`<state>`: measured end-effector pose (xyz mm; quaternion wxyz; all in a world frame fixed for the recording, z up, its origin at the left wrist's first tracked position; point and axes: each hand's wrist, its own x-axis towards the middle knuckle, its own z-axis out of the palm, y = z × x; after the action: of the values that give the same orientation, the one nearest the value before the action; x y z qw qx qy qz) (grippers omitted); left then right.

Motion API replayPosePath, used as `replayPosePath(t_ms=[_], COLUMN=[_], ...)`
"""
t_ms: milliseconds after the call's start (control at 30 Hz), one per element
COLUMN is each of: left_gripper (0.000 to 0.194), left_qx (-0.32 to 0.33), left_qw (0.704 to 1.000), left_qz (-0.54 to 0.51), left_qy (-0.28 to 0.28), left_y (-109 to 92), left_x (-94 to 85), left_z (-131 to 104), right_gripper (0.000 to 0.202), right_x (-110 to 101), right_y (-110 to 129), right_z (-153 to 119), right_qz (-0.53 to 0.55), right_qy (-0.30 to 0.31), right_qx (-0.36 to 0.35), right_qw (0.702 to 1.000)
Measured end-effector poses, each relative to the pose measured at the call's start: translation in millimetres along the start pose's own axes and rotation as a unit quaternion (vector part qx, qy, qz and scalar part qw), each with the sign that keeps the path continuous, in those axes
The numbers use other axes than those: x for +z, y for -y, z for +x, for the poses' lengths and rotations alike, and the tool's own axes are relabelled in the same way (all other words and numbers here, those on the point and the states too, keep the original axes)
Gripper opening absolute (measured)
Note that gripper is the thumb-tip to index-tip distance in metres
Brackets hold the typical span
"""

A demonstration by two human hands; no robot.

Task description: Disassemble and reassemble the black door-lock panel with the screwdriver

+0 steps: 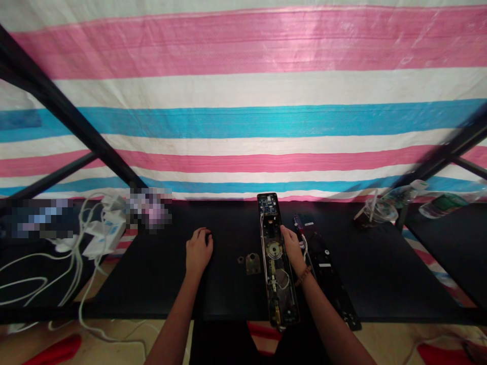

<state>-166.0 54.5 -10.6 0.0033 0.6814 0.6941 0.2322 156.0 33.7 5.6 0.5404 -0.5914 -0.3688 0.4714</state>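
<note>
1. In the head view, our landmark is the housing (277,266), a long, narrow black tray with rounded corners. It lies open side up on the bench (152,284), its near end reaching the front edge, probably so that its inside faces us.
2. Our right hand (292,248) grips the housing's right rim, thumb on top and fingers mostly out of sight; we judge this steadies it without covering the parts within.
3. Our left hand (200,248) rests on the bench well left of the housing, fingers loosely bent, thumb a little apart; we see nothing in it.
4. Just left of the housing lie a squarish, dull brownish plate (252,264) and a small ring (240,260), apparently set within easy reach.
5. Right of the housing, partly behind our forearm, lies a long, smooth black panel (335,279) with pale labels, perhaps put aside to leave the housing uncovered.
6. Inside the housing we see a blue circuit board (268,205) at the far end, a pale disc (273,249) midway and a brass-toned rod (277,312) at the near end. Thin white wires (262,238) run along its left wall.
7. Beyond the housing hangs a creased, glossy sheet (243,121) striped pink, white and blue.
</note>
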Motion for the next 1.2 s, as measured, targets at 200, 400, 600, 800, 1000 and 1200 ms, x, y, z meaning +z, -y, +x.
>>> replayPosePath(t_ms=[200, 400, 600, 800, 1000, 1200], left_gripper=[0.021, 0.021, 0.02, 0.021, 0.021, 0.022], left_qx=[0.007, 0.011, 0.013, 0.008, 0.01, 0.011], left_qw=[1.0, 1.0, 1.0, 1.0, 1.0, 1.0], left_qz=[0.003, 0.0, 0.003, 0.003, -0.001, -0.007], left_qy=[-0.008, -0.004, -0.004, -0.003, -0.003, -0.006], left_y=[1, 1, 1, 1, 1, 2], left_x=[0.4, -0.3, 0.3, -0.3, -1.3, -0.3], left_z=[0, 0, -2, -2, -2, -1], right_gripper=[0.07, 0.069, 0.071, 0.067, 0.067, 0.068], right_x=[1, 1, 2, 3, 3, 2], right_y=[2, 9, 11, 8, 10, 9], right_z=[2, 13, 30, 33, 36, 41], right_qz=[0.016, -0.024, -0.08, -0.098, -0.112, -0.131], right_qy=[0.011, 0.035, 0.033, 0.029, 0.039, 0.045], right_qx=[0.011, 0.025, 0.044, 0.058, 0.067, 0.076], right_qw=[1.0, 0.999, 0.995, 0.993, 0.991, 0.987])
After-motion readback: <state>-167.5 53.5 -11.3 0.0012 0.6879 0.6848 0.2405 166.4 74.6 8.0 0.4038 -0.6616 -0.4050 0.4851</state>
